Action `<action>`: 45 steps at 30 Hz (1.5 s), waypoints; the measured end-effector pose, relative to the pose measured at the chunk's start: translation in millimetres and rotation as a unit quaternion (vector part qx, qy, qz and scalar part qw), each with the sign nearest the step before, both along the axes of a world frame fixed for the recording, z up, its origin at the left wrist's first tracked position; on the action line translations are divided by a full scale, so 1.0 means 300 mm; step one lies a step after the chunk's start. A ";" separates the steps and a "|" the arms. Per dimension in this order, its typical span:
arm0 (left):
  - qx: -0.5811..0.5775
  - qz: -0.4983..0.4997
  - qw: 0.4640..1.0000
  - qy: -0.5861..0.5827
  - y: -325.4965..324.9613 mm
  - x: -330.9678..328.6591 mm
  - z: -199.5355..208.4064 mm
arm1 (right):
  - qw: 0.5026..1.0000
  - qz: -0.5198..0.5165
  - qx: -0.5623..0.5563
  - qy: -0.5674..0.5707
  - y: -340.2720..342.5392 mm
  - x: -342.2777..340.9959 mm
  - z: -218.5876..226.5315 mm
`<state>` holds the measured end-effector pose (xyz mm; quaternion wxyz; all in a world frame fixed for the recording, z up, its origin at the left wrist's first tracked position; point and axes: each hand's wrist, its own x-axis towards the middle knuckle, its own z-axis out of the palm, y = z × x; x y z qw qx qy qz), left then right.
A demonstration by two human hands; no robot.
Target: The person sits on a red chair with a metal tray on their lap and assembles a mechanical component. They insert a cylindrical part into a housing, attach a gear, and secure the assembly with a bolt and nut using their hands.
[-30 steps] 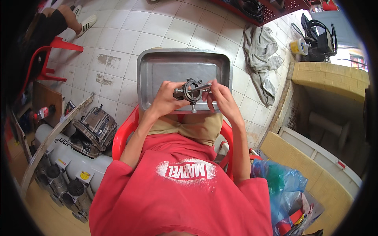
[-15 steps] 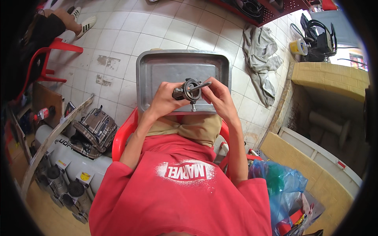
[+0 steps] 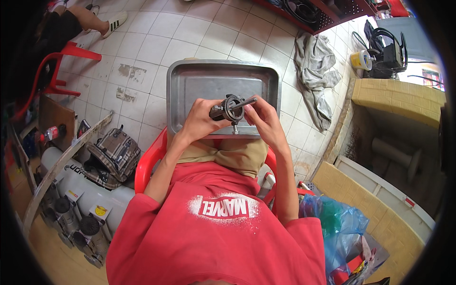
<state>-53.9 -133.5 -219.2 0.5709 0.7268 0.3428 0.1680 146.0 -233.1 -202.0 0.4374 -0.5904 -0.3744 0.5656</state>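
Note:
My left hand (image 3: 203,118) is closed around the left side of a dark metal ring-shaped part (image 3: 228,108) with a short thick stub. A bolt hangs from the ring's lower edge. Across the ring's opening lies a thin grey rod (image 3: 246,103), slanting up to the right. The fingers of my right hand (image 3: 264,119) are bent against the rod and the ring's right side, thumb near the rim; the exact contact is partly hidden. Both hands are over the near part of a grey metal tray (image 3: 173,90), which rests on my lap.
A person sits on a red chair (image 3: 61,54) at upper left. A plaid backpack (image 3: 116,154) and a grey cylindrical tank (image 3: 85,175) are at my left. On the right lie a grey cloth (image 3: 313,71) on the tiles and a blue plastic bag (image 3: 337,223).
My hands and the ring-shaped part keep nearly the same pose, with the right fingers shifting slightly at the rod. At upper left, the other person's leg and shoe have moved right.

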 end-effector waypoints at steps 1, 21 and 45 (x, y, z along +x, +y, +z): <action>-0.004 0.002 1.000 0.000 -0.002 0.001 -0.002 | 1.000 -0.011 0.023 -0.016 -0.001 -0.013 0.006; -0.045 0.017 0.999 -0.021 -0.022 0.019 -0.031 | 0.983 -0.138 0.122 -0.013 0.007 -0.071 -0.026; -0.090 0.146 0.985 -0.009 -0.018 -0.009 -0.079 | 0.932 -0.063 0.128 -0.334 0.000 -0.003 -0.155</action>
